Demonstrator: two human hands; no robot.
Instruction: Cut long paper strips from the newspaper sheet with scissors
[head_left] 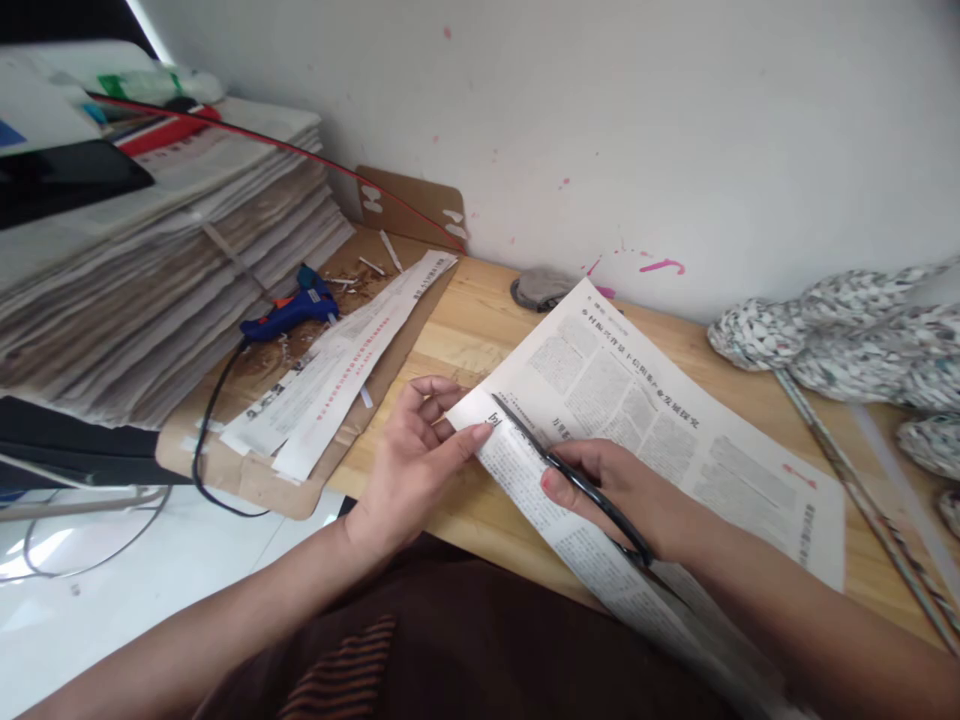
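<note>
A newspaper sheet [637,400] lies over the wooden table's front edge, with a long strip [555,510] partly cut along its near side. My left hand [412,460] pinches the strip's far left corner between thumb and fingers. In my right hand [615,490] is a pair of black-handled scissors [592,490]. Their blades point up and left along the cut, close to my left thumb, and the handle rings are partly hidden by my fingers.
On cardboard [300,490] at the left are cut newspaper strips [352,370] and a blue glue gun [292,312]. Stacked newspapers [165,270] stand behind. A grey cloth item [544,288] sits by the wall; braided paper pieces [855,325] and thin rods [862,500] are at right.
</note>
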